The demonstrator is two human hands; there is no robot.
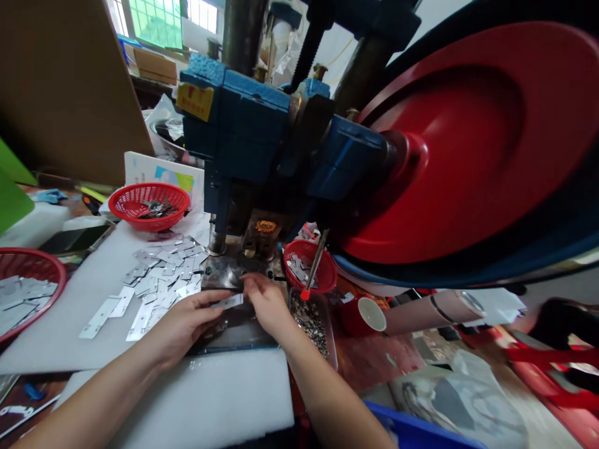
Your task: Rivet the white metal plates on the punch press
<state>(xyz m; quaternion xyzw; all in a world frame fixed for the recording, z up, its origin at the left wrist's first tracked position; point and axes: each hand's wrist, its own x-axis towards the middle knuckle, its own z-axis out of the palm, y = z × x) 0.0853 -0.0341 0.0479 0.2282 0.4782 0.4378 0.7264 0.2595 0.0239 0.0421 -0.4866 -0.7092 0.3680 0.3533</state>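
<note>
Pinched in my left hand (pixel 189 321) is a small flat metal plate (pixel 230 302), held just in front of the press's die block (pixel 224 272). My right hand (pixel 266 302) is at the plate's right end, with its fingers curled together at the front edge of the block. Whatever lies in those fingers is too small or hidden to make out. The blue press (pixel 243 118) stands over both hands. A loose pile of similar metal plates (pixel 161 280) lies on the white foam sheet (pixel 56 349) to the left.
Red baskets with metal pieces stand at the back left (pixel 148 209), the left edge (pixel 58 274) and behind my right hand (pixel 322 277). A clear bin of small scraps (pixel 309 321) and a red cup (pixel 369 317) sit right. The large red flywheel (pixel 468 149) fills the upper right.
</note>
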